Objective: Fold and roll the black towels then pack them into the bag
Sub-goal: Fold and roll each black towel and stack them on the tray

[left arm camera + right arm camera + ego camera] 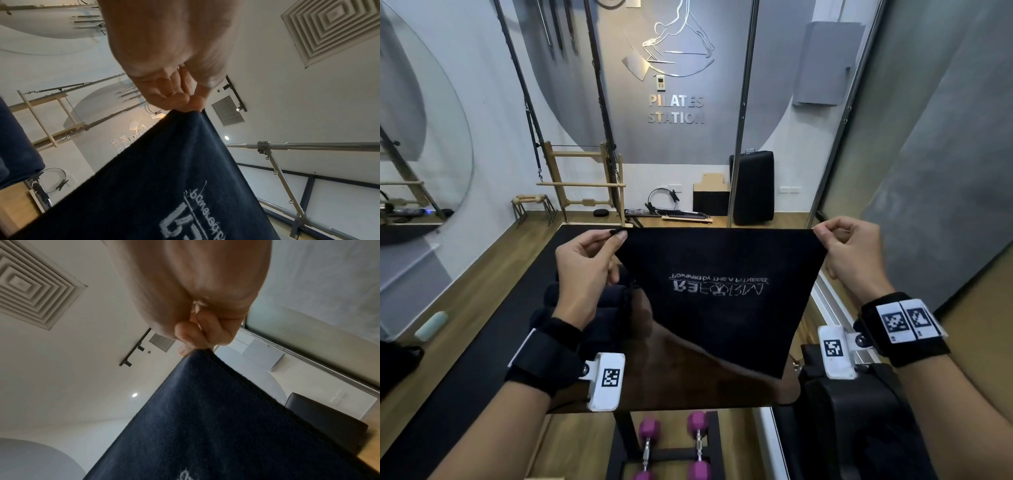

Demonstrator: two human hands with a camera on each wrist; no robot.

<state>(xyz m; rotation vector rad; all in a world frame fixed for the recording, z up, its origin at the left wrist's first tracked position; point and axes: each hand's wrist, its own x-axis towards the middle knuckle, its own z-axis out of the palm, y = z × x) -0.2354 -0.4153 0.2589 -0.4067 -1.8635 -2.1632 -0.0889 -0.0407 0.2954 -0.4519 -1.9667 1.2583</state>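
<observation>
Rolled towels (585, 308): a dark stack on the brown table (688, 383), behind the left wrist.
Left hand (585, 263): raised, thumb and fingers pinching the towel's upper left corner.
Black towel (722, 301): held up flat between both hands over the table, white stitched lettering showing reversed and upside down.
Right hand (856, 253): raised level with the left, fingertips pinching the upper right corner.
Dumbbells (671, 445): purple, on a rack below the table.

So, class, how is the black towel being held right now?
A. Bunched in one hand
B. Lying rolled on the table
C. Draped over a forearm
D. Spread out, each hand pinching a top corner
D: the left hand and right hand each pinch a top corner of the black towel, which hangs spread between them.
</observation>
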